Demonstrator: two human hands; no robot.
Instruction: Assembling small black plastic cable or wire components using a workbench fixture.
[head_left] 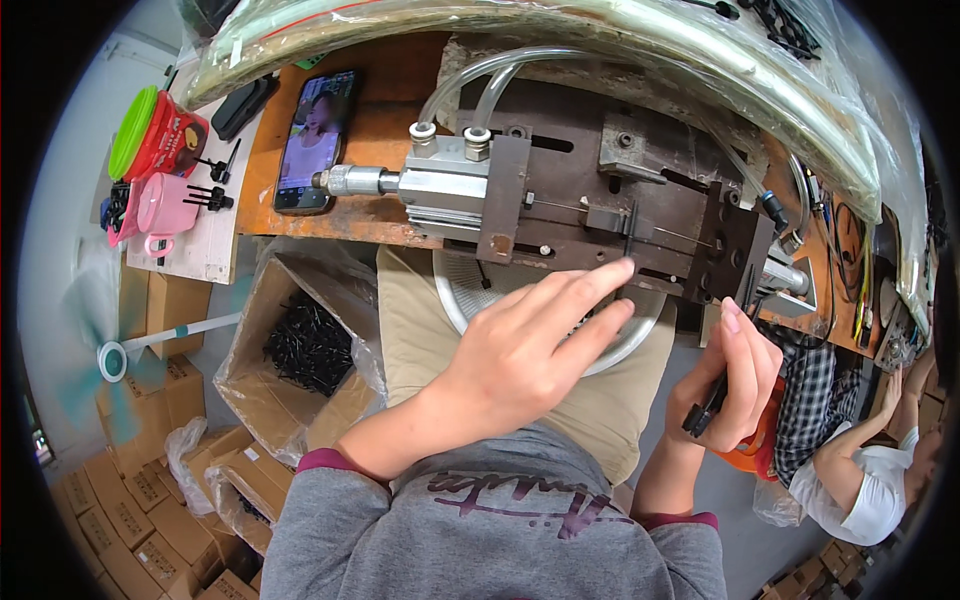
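Note:
My left hand [530,345] reaches over the near edge of a dark metal fixture [560,180], fingers stretched out and apart. Its index fingertip touches the lower end of a thin black rod-like part [632,228] at the middle of the fixture. Near the fixture's right end, my right hand [745,375] is closed on slender black plastic parts [706,408]; their thicker ends stick out below the fingers, and I cannot make out how many there are. A silver pneumatic cylinder [440,190] with clear hoses is mounted on the fixture's left side.
Below the fixture, a white basket [455,290] sits on my lap. An open carton [265,340] of black parts stands at left. A phone [316,140], pink cup [165,208], red tub [180,140] and small fan [112,362] are further left. Another person [860,480] is at right.

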